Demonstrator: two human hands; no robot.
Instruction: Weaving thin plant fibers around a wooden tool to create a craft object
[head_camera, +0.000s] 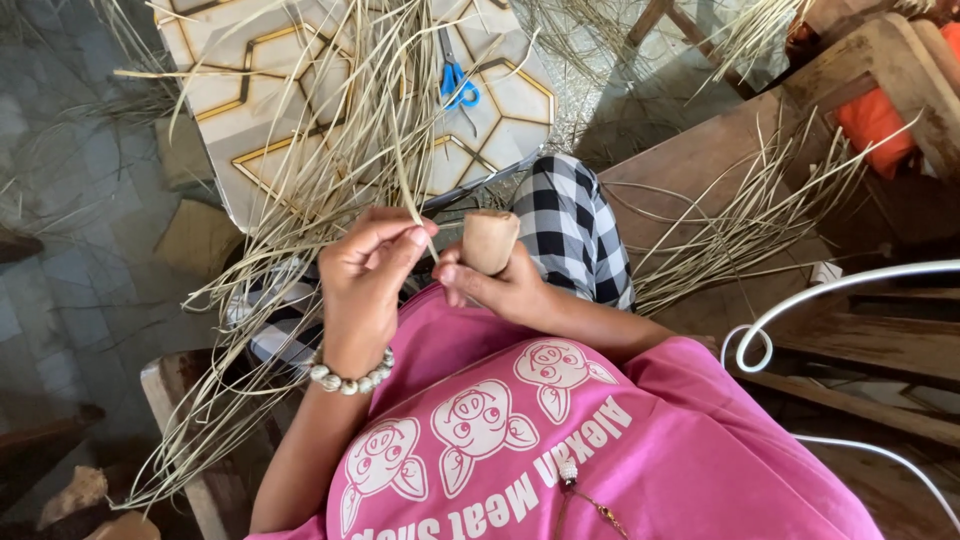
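Left hand: the left hand was closed in a pinch, thumb and forefinger pressed together on a thin dry grass strand that rose up and away from the fingertips.
Right hand: the right hand was closed around the lower part of a small brown cylinder, holding it upright; the flat top of the cylinder stood above the fingers.
Distance between hands: the two hands were just beside each other in front of the body, the left thumb almost touching the right fingers.
Strand: its lower end was held in the left pinch, just to the left of the cylinder; if it touched the cylinder I cannot tell.
Bundle of grass strands: a big loose bundle lay beyond and to the left of the left hand, across the lap and down to the floor.
Bracelet: a bead bracelet was on the left wrist.
Board: a pale board with gold lines lay beyond both hands, under the strands.
Scissors: scissors with blue handles rested on the board, well beyond the right hand.
More strands: another loose heap lay on a wooden surface to the right of the right hand.
Clothes: a pink shirt and checked black-and-white trousers were below and around the hands.
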